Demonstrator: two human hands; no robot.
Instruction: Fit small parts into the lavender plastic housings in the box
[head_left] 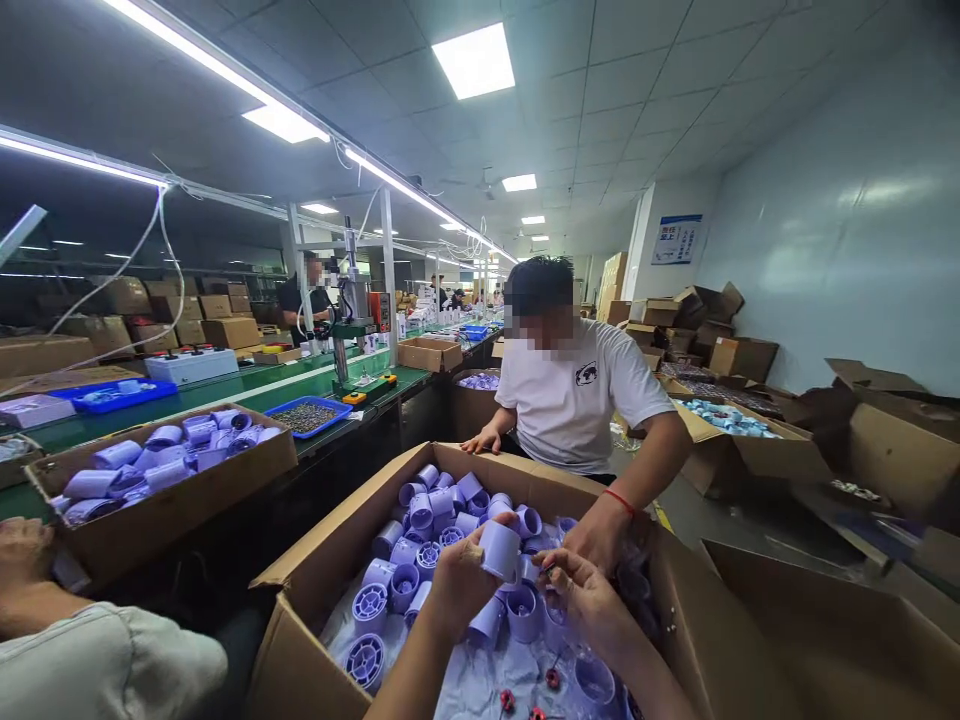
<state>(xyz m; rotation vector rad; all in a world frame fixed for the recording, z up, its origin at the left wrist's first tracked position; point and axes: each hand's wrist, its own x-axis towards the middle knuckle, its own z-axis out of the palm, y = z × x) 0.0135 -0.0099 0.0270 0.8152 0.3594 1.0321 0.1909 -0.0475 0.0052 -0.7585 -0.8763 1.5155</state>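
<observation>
My left hand (459, 592) is closed around a pale purple plastic cup (500, 550), held tilted above the open cardboard box (337, 535). Close to the cup's right side, the fingers of my right hand (589, 600) pinch a small dark part (548, 568) with a hint of red, too small to name. Many similar purple cups (405, 585) fill the box below, some showing a spoked end. Near the front of the box, several small red-and-black pieces (553, 679) with thin wires lie on clear plastic wrapping (480, 675).
Across the box, a co-worker in a white shirt (559, 395) reaches into it. At left, another person's sleeve (105, 665) sits near a carton of purple cups (172, 495). A green workbench (255, 385) holds a press (349, 320) and a blue tray (309, 415). Cartons (720, 450) stand right.
</observation>
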